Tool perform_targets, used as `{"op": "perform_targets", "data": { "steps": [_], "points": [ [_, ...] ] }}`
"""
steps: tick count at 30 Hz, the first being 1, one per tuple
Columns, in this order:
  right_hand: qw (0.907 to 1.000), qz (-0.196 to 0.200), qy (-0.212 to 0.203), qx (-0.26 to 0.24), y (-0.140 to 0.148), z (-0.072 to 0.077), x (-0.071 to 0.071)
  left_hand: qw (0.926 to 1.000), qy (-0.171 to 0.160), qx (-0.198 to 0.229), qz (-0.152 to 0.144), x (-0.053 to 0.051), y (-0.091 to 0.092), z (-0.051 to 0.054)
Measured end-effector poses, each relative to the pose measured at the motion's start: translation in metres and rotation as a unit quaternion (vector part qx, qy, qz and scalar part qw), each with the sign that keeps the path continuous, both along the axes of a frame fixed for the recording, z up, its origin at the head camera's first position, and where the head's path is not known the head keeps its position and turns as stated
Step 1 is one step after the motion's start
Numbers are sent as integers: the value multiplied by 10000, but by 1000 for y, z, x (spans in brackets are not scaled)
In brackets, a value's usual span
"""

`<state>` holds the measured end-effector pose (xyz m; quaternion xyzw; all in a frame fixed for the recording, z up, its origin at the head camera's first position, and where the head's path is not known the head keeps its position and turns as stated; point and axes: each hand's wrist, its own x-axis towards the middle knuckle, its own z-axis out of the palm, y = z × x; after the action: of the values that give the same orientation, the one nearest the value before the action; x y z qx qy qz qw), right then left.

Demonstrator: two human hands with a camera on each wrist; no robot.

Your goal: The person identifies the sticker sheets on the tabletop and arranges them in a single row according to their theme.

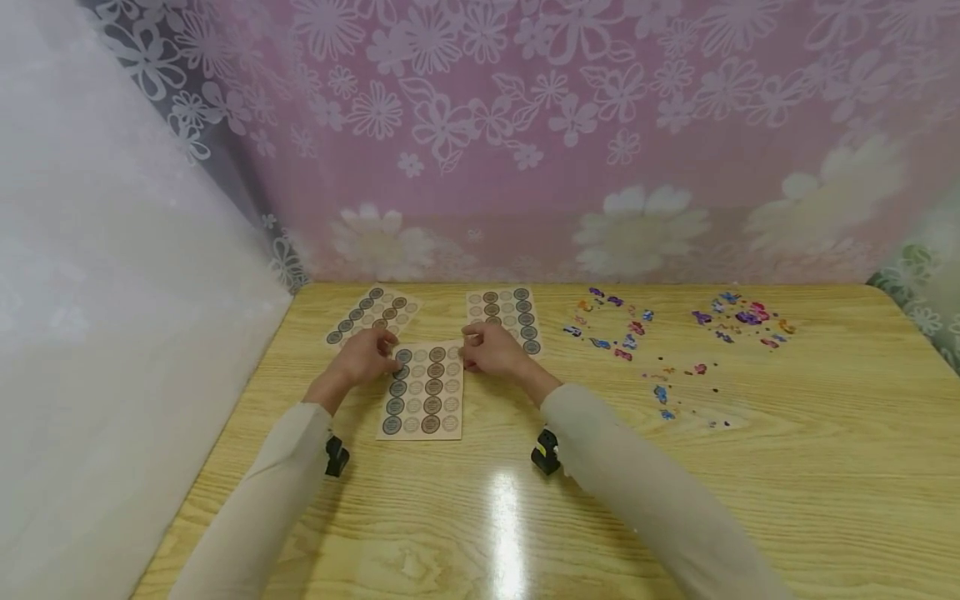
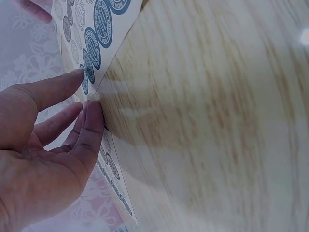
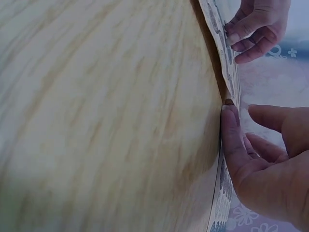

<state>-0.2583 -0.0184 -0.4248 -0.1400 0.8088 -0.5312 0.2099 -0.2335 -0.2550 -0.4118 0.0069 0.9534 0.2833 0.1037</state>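
A sheet of round stickers (image 1: 423,396) lies in front of me, with columns of blue, brown and pale circles. At its upper left edge my left hand (image 1: 362,358) holds it, thumb over the face and fingers at the border. My right hand (image 1: 495,350) is at the upper right corner, fingertips at the edge. In the right wrist view the near edge of the sheet (image 3: 219,53) stands slightly off the table, with the right forefinger (image 3: 234,140) under it. Behind the hands lie two similar sheets, one angled at the left (image 1: 372,315) and one at the right (image 1: 522,312).
Small colourful butterfly-like pieces lie on the wooden table (image 1: 750,508) in a ring (image 1: 630,340), a cluster (image 1: 748,317) and a sparser scatter (image 1: 661,394). A floral curtain (image 1: 480,167) hangs along the back, and a white sheet (image 1: 127,333) borders the left.
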Motion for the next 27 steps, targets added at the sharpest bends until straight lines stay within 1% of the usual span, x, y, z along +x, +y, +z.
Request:
{"op": "perform_targets", "data": {
  "steps": [4,8,13,18,22,27],
  "points": [
    [9985,-56,397,374,-3,-3,-1,10000,51,-1,-29,-2,0,0],
    [9956,-85,634,680,-5,-5,-2,10000,90,20,-37,-2,0,0],
    [9952,-97,704,678,-5,-4,-1,9999,116,55,-103,-1,-1,2],
    [9951,-198,719,652,-6,-4,0,9996,145,55,-254,-1,-1,2],
    [9943,-251,814,635,-7,-7,1,9990,223,61,-392,-1,-1,2],
    [9943,-256,880,552,-6,-11,2,9991,234,137,-315,0,-2,0]
  ]
}}
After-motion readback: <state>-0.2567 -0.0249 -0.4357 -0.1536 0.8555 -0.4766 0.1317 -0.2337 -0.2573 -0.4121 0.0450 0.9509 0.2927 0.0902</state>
